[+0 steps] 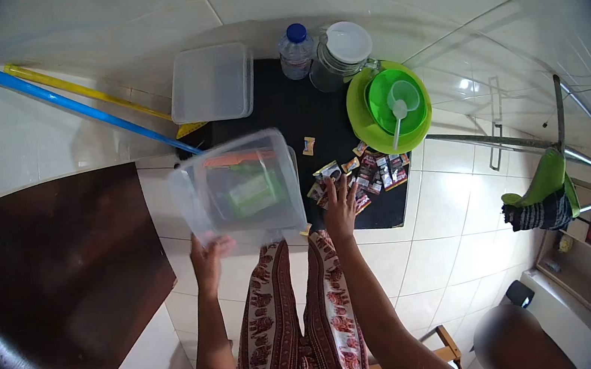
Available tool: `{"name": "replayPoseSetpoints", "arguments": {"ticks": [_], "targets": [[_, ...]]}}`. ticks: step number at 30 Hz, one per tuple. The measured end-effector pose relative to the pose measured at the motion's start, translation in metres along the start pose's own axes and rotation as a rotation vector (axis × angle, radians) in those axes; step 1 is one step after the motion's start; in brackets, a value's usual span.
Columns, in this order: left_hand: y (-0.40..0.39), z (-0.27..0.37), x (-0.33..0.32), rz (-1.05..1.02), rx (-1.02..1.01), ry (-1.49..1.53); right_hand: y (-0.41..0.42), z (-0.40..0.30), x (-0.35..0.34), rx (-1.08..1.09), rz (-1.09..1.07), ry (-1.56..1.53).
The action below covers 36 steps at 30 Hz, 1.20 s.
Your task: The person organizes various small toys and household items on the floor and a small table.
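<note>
My left hand [208, 262] grips the lower left corner of a clear plastic container [193, 199], which is tilted over the left side of a low black table [271, 91]. Something green and white [257, 192] and an orange strip [238, 159] show blurred through its wall. My right hand [340, 209] lies palm down with fingers spread over a pile of small dark sachets [367, 171] at the table's front right. Several small orange-wrapped sweets lie about, one wrapped sweet [309, 146] apart from the pile.
At the back stand a lidded translucent box [210, 85], a water bottle [296, 51] and a glass jug with white lid [348, 44]. Green bowls [394, 139] hold a clear cup and white spoon. Blue [87, 112] and yellow poles [90, 92] lean left. A person [513, 343] is lower right.
</note>
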<state>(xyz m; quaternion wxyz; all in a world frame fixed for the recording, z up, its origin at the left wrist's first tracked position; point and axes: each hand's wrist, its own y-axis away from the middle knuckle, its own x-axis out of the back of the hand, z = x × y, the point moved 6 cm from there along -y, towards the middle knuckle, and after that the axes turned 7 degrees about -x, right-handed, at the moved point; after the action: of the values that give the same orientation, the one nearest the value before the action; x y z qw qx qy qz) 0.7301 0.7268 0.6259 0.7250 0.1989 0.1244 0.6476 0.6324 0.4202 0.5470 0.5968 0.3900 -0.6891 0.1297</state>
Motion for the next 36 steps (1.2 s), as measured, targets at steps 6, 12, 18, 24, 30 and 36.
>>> {"name": "replayPoseSetpoints", "arguments": {"ticks": [6, 12, 18, 24, 30, 36], "targets": [[0.024, -0.029, -0.025, -0.223, 0.086, -0.331, -0.007, 0.031, 0.056, -0.14, -0.074, -0.636], [0.027, -0.026, -0.053, -0.244, 0.049, -0.352, 0.013, 0.033, 0.142, -0.086, 0.257, -0.987], [0.039, -0.035, -0.081, -0.18, 0.198, -0.133, 0.058, 0.001, 0.15, -0.073, -0.012, -1.469], [0.057, -0.05, -0.098, -0.243, 0.442, 0.011, 0.057, -0.065, 0.094, 0.022, -0.429, -1.155], [0.063, -0.074, -0.081, -0.206, 0.377, 0.009, 0.044, -0.013, 0.142, 0.147, 0.06, -0.688], [0.061, -0.069, -0.07, -0.182, 0.271, 0.16, -0.054, 0.102, 0.109, -0.074, 0.348, -0.393]]}}
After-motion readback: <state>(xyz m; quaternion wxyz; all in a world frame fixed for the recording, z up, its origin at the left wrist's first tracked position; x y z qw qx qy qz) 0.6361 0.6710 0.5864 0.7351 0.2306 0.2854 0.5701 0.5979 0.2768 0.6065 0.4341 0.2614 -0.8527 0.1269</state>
